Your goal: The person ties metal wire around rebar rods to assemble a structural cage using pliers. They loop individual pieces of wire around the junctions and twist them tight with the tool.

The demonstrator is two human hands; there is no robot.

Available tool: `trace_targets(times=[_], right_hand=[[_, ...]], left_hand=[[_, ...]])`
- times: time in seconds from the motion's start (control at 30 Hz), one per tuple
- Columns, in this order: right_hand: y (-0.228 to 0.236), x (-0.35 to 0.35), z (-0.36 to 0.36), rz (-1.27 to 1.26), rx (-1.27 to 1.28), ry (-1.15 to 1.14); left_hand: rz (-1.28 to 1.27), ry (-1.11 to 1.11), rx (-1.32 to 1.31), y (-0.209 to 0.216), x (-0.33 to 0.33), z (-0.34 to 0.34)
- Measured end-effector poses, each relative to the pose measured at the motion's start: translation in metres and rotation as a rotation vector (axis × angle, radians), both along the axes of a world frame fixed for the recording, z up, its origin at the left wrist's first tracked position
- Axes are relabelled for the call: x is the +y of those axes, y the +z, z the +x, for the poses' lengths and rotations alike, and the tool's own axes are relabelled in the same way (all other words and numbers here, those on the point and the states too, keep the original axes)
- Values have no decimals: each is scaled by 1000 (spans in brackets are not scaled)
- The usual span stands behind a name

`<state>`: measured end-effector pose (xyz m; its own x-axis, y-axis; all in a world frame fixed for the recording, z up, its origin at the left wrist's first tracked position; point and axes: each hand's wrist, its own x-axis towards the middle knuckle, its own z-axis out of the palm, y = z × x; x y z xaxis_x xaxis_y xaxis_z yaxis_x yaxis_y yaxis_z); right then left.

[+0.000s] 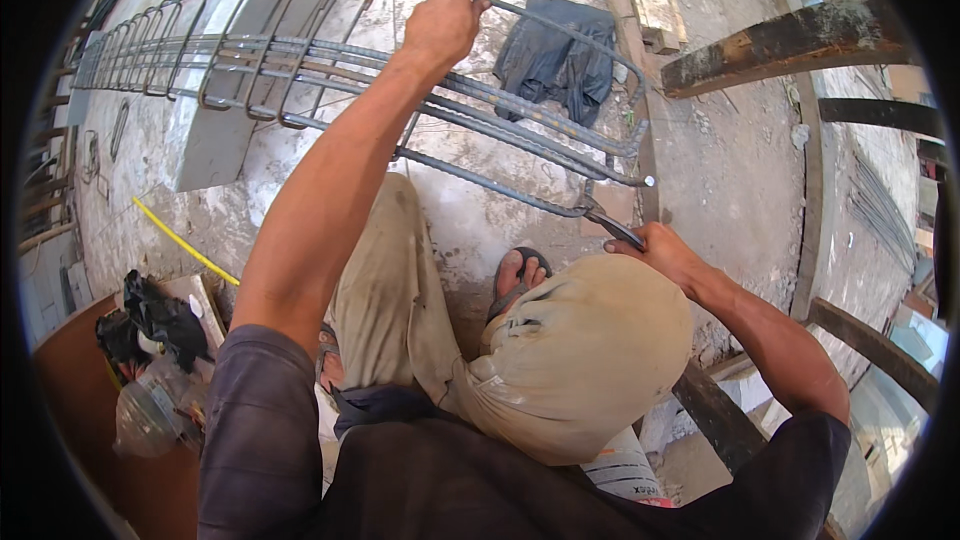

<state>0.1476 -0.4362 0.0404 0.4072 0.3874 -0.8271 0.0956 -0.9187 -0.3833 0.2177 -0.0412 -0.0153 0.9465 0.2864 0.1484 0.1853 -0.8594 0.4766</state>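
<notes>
Rebar cage (300,60) lies lengthwise over the concrete floor (730,170), running from upper left toward centre right; it serves as the landmark here.

Left hand (442,20) is wrapped shut around the cage's top bar, arm straight, steadying the frame. Right hand (665,250) is at the near lower corner of the cage, fist closed on the handles of pincers (605,222), whose nose sits against the lowest bar, close to its cut end. A tie wire there is too small to make out.

Judgement on doing this well: keep the top grip firm so the cage does not roll while the tool twists; hold the pincer nose square to the bar and turn with the wrist, not a yank, lest the wire snap. A sandalled foot (520,275) rests just under the cage's near end, so watch it.

Dark cloth (560,55) is draped over the cage's right end. Yellow strip (185,240) lies on the floor left of the cage.
</notes>
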Motion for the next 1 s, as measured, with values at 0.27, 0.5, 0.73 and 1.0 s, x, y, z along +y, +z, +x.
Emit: trace_targets(times=[0.27, 0.5, 0.73, 1.0], right_hand=[[-11, -7, -20, 103, -97, -173], [-12, 3, -34, 53, -212, -180], [-16, 2, -39, 30, -297, -212], [5, -3, -28, 91, -116, -194]], left_hand=[[36, -16, 49, -4, -3, 13], [31, -9, 70, -5, -1, 14], [46, 5, 78, -10, -2, 18], [4, 23, 15, 0, -2, 12]])
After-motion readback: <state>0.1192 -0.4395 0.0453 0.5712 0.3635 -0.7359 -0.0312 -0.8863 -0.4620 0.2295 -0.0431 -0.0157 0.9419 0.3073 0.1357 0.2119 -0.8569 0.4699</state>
